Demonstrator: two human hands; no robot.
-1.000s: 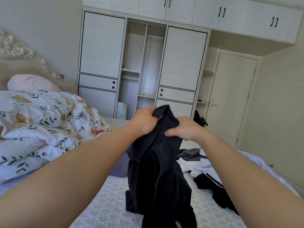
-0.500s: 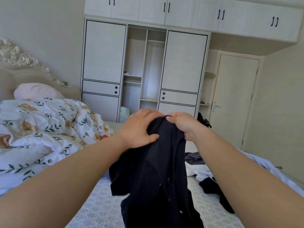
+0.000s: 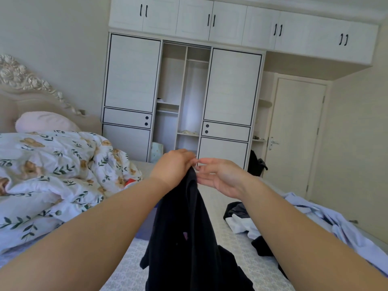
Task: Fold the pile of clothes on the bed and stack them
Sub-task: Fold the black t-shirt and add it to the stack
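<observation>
Centre frame: a black garment point(image 3: 184, 234) hangs from the left hand point(image 3: 174, 166), whose fingers pinch its top edge, its lower folds reaching the grey patterned bed point(image 3: 235, 238). The right hand point(image 3: 220, 177), just beside it, has its fingers spread and holds nothing. Lower right: a pile of clothes point(image 3: 315, 223); left: a floral duvet point(image 3: 54, 169).

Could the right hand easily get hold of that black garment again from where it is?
Probably yes. The right hand is open, its fingertips right beside the top of the black garment that the left hand grips, and nothing lies between them.
</observation>
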